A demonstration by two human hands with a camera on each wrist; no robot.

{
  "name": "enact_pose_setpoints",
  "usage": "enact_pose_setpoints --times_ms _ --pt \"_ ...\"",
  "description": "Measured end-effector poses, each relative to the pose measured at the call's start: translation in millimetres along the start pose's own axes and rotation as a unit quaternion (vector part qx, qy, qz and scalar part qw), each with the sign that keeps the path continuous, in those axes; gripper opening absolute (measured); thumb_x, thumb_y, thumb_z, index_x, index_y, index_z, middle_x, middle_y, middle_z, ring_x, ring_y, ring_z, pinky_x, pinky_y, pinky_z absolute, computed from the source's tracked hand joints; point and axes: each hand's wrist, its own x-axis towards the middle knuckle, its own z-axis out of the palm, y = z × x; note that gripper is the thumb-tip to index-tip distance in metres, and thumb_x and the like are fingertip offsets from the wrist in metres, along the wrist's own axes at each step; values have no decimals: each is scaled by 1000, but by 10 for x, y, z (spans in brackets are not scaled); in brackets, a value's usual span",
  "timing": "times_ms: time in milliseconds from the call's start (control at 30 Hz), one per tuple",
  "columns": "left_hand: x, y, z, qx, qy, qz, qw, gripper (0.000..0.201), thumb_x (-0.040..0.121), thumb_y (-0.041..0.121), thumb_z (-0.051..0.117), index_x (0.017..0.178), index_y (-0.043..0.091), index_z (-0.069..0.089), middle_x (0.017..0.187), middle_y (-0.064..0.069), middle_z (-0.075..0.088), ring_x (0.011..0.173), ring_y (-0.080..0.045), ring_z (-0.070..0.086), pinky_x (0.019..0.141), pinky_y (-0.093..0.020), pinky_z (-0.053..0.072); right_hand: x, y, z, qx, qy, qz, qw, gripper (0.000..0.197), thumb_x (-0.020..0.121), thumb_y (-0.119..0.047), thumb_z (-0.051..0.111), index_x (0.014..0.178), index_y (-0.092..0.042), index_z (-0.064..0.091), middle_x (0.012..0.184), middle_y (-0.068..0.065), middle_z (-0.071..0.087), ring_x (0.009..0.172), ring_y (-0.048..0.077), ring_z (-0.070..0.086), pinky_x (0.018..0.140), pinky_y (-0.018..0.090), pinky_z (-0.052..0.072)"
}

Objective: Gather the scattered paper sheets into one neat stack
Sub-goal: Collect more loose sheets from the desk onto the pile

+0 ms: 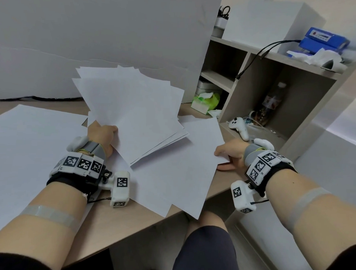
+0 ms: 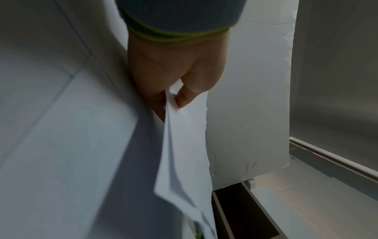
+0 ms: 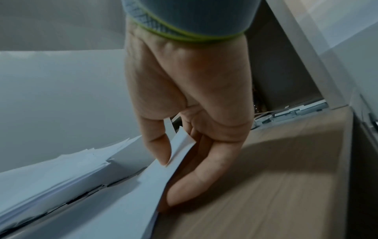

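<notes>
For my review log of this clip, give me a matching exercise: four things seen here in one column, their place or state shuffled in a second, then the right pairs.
Things:
1. fanned bundle of sheets
2. sheet at the desk's right edge
3. white controller
4. blue box

Places or states:
A. on top of the shelf unit
B. pinched at its edge by the right hand
C. lying in the bottom shelf compartment
D. gripped and lifted by the left hand

Pairs: 1-D, 2-B, 3-C, 4-A

Paper sheets hide left fingers
</notes>
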Motion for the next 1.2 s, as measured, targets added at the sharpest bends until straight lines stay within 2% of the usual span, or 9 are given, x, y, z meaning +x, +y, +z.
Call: enact_pose_setpoints --times_ms 100,233,400,533,600,767,900,1000,1200 --pt "-28 17 -4 19 0 3 1000 43 89 -2 61 132 0 55 118 -3 57 103 -25 54 91 -34 45 -62 27 49 22 -3 -15 1000 35 78 -5 77 110 -7 65 117 16 69 96 29 69 60 36 59" --pt "-24 12 -13 22 -3 1 1000 43 89 -3 59 132 4 55 123 -5 60 103 -27 55 92 -36 47 -92 78 150 20 -57 -34 998 34 81 1 76 112 -9 67 109 11 74 99 26 71 78 41 61" --pt "-6 16 -8 41 -2 19 999 42 91 -2 58 132 -2 55 128 -16 61 98 -21 49 84 -30 42 -109 57 219 14 -56 -59 997 29 83 7 70 107 -8 64 108 15 72 92 30 69 73 41 61" --pt "-2 19 -15 24 -8 5 1000 43 89 -3 59 132 0 55 127 -13 61 98 -24 51 92 -35 47 -81 -2 182 -46 22 -112 992 33 81 -2 75 113 -4 65 106 17 72 89 34 70 71 39 58" --pt "-14 12 -11 26 -11 5 1000 44 91 -4 57 135 0 53 128 -11 59 99 -21 48 82 -29 42 -79 -56 152 -103 88 -141 981 35 79 -13 77 113 -6 68 107 13 72 92 33 69 80 41 59" --pt "2 11 -17 29 -14 5 999 44 91 -3 58 135 -3 52 132 -13 59 99 -21 47 83 -30 40 -128 -108 81 -204 204 -135 948 20 83 -21 71 83 -4 62 100 17 69 96 37 67 85 40 56" --pt "-14 21 -7 33 -7 5 999 44 91 -4 58 134 -3 53 135 -18 58 98 -21 47 82 -30 40 -87 54 75 -146 164 -48 974 52 62 -36 87 100 -11 63 101 8 68 97 32 67 88 44 57" --pt "-38 24 0 32 -5 11 999 43 91 -5 57 134 -2 53 130 -15 59 99 -22 48 81 -27 37 84 169 98 -86 111 -6 990 73 40 -26 95 105 -8 67 98 10 73 90 33 71 80 47 59" --pt "-22 15 4 26 4 0 1000 41 89 -3 60 130 -3 56 131 -18 61 99 -28 54 83 -32 42 -95 112 187 9 52 0 999 25 77 0 79 93 -7 62 92 11 72 83 27 69 70 42 60"
